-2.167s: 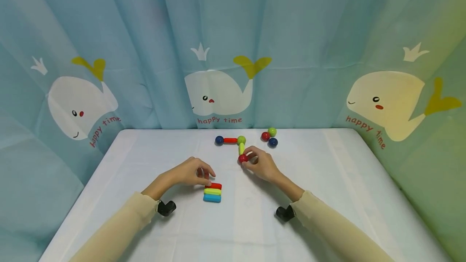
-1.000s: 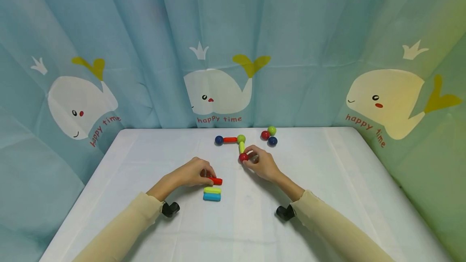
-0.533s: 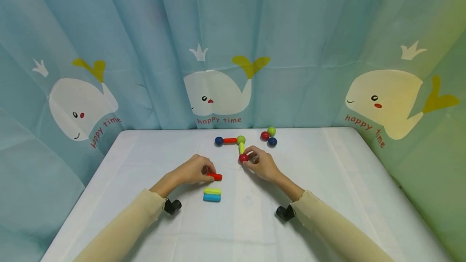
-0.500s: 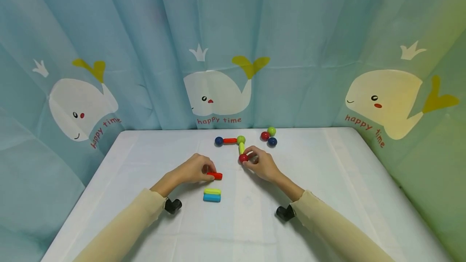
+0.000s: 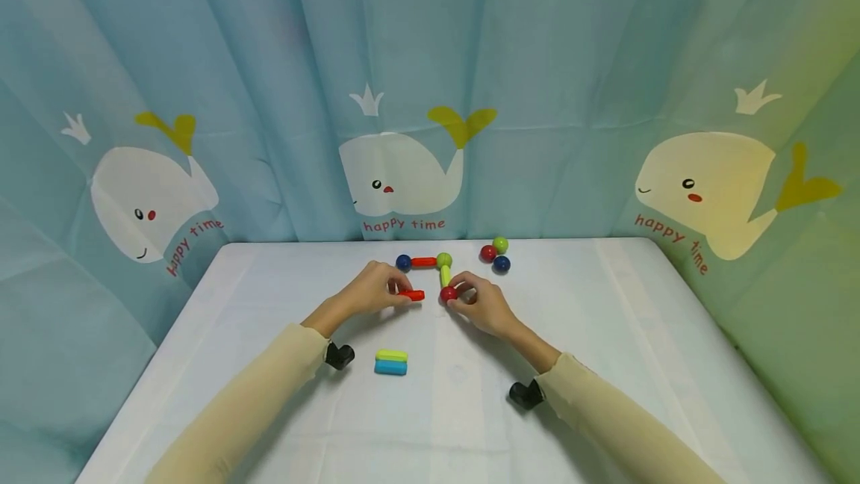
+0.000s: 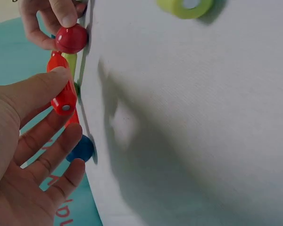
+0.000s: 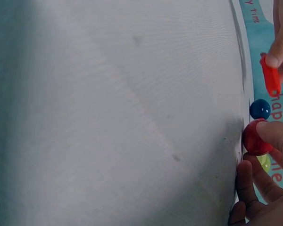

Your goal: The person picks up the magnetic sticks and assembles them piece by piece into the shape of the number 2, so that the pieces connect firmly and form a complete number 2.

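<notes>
My left hand (image 5: 372, 288) pinches a red magnetic rod (image 5: 413, 295) between thumb and fingers, held nearly level just left of the red ball. A silvery disc shows in the rod's near end in the left wrist view. My right hand (image 5: 485, 306) grips the red ball (image 5: 448, 294) with thumb and fingertips. That ball sits at the near end of a yellow-green rod (image 5: 446, 275), which runs back to a green ball (image 5: 444, 261). From there another red rod (image 5: 424, 262) reaches left to a blue ball (image 5: 403, 263), making an L shape on the table.
A yellow-green rod (image 5: 392, 355) and a blue rod (image 5: 391, 367) lie side by side in front. Loose red (image 5: 488, 253), green (image 5: 500, 245) and dark blue balls (image 5: 501, 264) cluster at the back right. A whale-print curtain (image 5: 551, 170) stands behind the table.
My left hand has picked the red rod off the row of rods and carried it back and right, close to the red ball. The right hand has stayed on the red ball.
</notes>
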The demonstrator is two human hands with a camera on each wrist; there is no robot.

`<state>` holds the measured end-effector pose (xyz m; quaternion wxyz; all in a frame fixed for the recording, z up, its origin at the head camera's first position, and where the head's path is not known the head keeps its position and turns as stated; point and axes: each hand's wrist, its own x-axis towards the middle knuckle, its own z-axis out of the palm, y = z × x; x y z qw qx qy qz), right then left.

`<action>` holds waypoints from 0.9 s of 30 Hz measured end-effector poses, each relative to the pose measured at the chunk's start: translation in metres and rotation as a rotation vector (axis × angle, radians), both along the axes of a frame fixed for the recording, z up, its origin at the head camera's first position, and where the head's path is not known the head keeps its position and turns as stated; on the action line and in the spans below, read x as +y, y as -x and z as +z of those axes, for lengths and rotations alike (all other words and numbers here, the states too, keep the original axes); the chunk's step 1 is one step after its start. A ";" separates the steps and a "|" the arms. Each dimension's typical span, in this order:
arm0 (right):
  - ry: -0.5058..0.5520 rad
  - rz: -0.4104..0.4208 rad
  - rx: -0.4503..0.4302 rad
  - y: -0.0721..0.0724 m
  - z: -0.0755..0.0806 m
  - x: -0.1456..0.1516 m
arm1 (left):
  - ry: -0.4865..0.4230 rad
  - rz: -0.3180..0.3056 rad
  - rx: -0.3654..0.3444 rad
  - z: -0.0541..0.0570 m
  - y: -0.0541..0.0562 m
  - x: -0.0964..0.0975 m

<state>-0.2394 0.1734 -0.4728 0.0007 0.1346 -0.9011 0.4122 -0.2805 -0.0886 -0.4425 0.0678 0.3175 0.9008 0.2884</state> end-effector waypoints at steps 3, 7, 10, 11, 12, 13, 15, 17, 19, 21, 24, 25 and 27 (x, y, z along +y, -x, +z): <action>0.004 0.000 -0.001 0.000 0.000 0.000 | -0.002 0.004 0.001 -0.002 0.004 0.004; 0.007 0.010 0.002 -0.001 0.000 0.000 | -0.002 -0.005 0.006 -0.004 0.009 0.008; 0.007 0.008 0.005 -0.002 0.001 0.000 | -0.003 -0.008 0.007 -0.005 0.012 0.012; 0.007 0.007 0.005 -0.002 0.001 0.000 | -0.005 -0.008 0.005 -0.005 0.012 0.013; 0.010 0.008 0.007 -0.001 0.000 0.000 | -0.009 -0.006 0.001 -0.005 0.013 0.014; 0.012 0.009 0.007 -0.001 0.000 0.001 | -0.013 -0.005 -0.003 -0.005 0.013 0.015; 0.013 0.010 0.013 -0.001 0.000 0.001 | -0.020 -0.006 -0.013 -0.005 0.014 0.017; 0.017 0.015 0.017 -0.001 0.000 0.001 | -0.020 -0.004 -0.020 -0.006 0.015 0.019; 0.019 0.017 0.022 0.000 0.000 0.001 | -0.019 -0.004 -0.023 -0.007 0.015 0.021; 0.018 0.017 0.024 -0.001 0.000 0.000 | -0.018 0.000 -0.025 -0.007 0.016 0.022; 0.018 0.021 0.029 -0.001 -0.001 0.001 | -0.019 0.003 -0.031 -0.007 0.016 0.024; 0.017 0.021 0.032 -0.001 -0.001 0.001 | -0.021 0.004 -0.034 -0.008 0.016 0.025; 0.020 0.021 0.038 -0.001 -0.001 0.001 | -0.021 0.003 -0.039 -0.008 0.017 0.026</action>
